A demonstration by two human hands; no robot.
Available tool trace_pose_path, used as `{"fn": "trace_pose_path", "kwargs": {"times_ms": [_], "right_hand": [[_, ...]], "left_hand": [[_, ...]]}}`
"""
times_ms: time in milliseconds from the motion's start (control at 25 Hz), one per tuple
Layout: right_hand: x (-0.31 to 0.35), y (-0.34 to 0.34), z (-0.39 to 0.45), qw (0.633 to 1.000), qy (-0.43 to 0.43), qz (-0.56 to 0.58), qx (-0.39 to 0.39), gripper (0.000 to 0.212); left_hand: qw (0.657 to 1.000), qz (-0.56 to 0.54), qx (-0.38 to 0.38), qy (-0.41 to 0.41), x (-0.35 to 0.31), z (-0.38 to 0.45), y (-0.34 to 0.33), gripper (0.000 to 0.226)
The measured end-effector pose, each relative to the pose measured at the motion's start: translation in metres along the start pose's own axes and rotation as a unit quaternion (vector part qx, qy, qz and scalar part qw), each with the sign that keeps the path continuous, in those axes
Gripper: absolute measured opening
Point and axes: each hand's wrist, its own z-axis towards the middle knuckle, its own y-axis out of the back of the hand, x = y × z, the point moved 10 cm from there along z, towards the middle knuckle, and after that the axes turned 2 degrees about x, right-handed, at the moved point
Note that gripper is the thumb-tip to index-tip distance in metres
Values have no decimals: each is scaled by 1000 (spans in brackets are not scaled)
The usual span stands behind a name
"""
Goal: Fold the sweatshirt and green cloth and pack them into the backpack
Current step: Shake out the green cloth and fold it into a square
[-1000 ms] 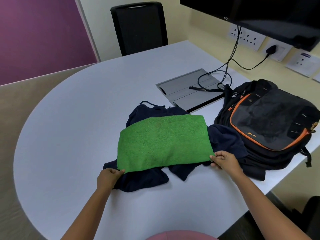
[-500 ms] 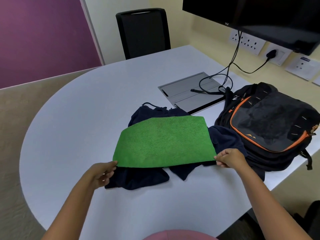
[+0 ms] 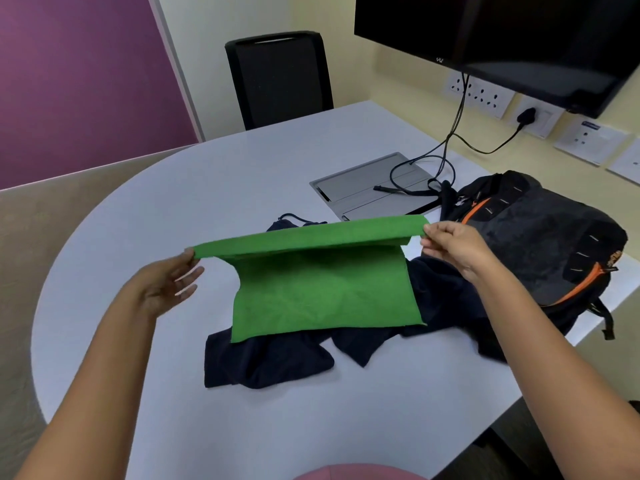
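Observation:
The green cloth hangs in the air above the table, stretched between both hands along its top edge, with the lower part drooping toward me. My left hand pinches the cloth's left corner with thumb and fingertips, the other fingers spread. My right hand pinches the right corner. Under the cloth lies the dark navy sweatshirt, crumpled on the white table. The black backpack with orange zip trim lies flat at the right, touching the sweatshirt.
A grey cable hatch with black cables sits behind the clothes. A monitor hangs on the wall at the upper right above sockets. A black chair stands at the table's far side. The table's edge runs close on the right.
Both hands have lifted the green cloth off the sweatshirt and raised its near edge up and away, so it now hangs from that edge. The view has tilted down a little.

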Motion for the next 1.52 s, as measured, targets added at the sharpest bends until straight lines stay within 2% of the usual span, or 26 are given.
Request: {"fn": "trace_pose_path", "kwargs": {"times_ms": [200,280,480,600,680,800,920,1040,1080,1160,1240,1320,1440,1520], "right_hand": [[-130,20,-28,981,-174,-87,6,10],[-157,29,-37,974,-182,-130,-15,9],[-171,25,-39,979,-163,-121,-36,19],[-179,21,-39,979,-184,-77,-34,18],[-179,18,-40,980,-190,-49,-41,16],[-163,22,-37,984,-159,-34,-77,15],[-156,27,-33,986,-150,-16,-76,15],[-175,29,-40,977,-198,-11,-83,21],[-179,31,-43,973,-207,1,-104,19],[-177,37,-46,966,-193,8,-173,16],[-168,44,-50,954,-165,-12,-249,23],[-158,43,-51,948,-134,-5,-288,30],[-139,14,-40,941,-106,170,-272,38],[-100,-14,-31,948,-44,220,-225,40]], "left_hand": [[988,59,0,143,110,13,14,9],[983,58,2,176,144,12,13,7],[986,6,-9,168,167,15,3,5],[989,-2,-24,149,167,19,0,5],[989,-21,-45,142,166,22,2,12],[987,-49,-74,135,163,21,7,15],[988,31,-53,139,168,13,14,18],[983,81,-22,165,180,0,16,8],[984,73,-20,160,177,-3,15,5],[991,51,-49,118,162,-5,15,21],[992,44,-92,77,148,-11,16,34],[991,22,-113,63,142,-21,11,38],[994,13,-113,-1,117,-33,-6,36],[995,35,-64,-64,88,-42,-34,30]]}}
